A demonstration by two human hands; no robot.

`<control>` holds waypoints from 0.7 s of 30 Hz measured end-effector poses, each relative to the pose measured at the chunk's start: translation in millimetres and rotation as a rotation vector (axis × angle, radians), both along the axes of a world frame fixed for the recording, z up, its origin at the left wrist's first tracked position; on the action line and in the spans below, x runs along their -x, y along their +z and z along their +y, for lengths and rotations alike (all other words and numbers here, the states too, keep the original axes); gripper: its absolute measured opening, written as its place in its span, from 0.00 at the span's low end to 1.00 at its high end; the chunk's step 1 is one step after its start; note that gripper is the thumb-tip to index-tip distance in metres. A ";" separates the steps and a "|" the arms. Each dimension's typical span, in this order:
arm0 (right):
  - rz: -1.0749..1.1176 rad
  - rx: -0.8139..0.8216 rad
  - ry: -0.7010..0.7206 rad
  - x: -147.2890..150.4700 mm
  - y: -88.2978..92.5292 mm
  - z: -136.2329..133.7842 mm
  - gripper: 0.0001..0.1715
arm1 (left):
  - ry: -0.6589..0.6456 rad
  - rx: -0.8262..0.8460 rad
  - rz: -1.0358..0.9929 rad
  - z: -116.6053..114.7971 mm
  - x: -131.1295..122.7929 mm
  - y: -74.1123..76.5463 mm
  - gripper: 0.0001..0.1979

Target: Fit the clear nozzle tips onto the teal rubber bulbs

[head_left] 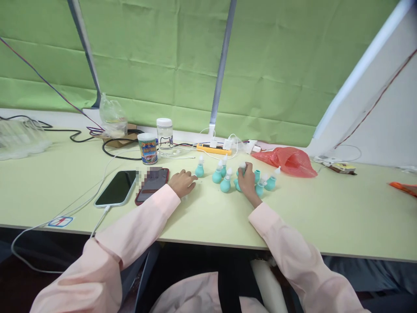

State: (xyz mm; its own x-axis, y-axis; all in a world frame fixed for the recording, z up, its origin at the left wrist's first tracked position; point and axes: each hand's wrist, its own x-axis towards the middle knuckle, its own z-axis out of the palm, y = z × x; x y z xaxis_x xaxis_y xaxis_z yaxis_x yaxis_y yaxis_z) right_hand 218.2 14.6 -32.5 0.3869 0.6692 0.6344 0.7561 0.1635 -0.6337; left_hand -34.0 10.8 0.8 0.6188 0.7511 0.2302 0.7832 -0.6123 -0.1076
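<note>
My left hand [182,182] lies palm down on the table, fingers loosely apart, beside a teal bulb nasal aspirator [200,169] with a clear tip. Something clear shows faintly under its wrist side. My right hand [248,180] is closed around another aspirator [242,165]; its pale tip pokes up above the fingers and most of its bulb is hidden. Between my hands stand several more, among them one aspirator [225,184] in front. To the right of my right hand are a bulb without a tip [257,175] and a tilted aspirator [271,182].
A white-cased phone [117,188] on a cable and a red-edged phone [151,184] lie at left. Behind them stand a printed can [148,150] and a white-lidded jar [165,137]. A yellow power strip [214,149] and a red plastic bag [288,161] lie along the back.
</note>
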 end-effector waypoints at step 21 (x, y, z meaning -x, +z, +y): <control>-0.092 0.112 -0.022 3.9 -1.1 -0.7 0.32 | 0.048 0.146 -0.023 2.4 3.5 1.9 0.19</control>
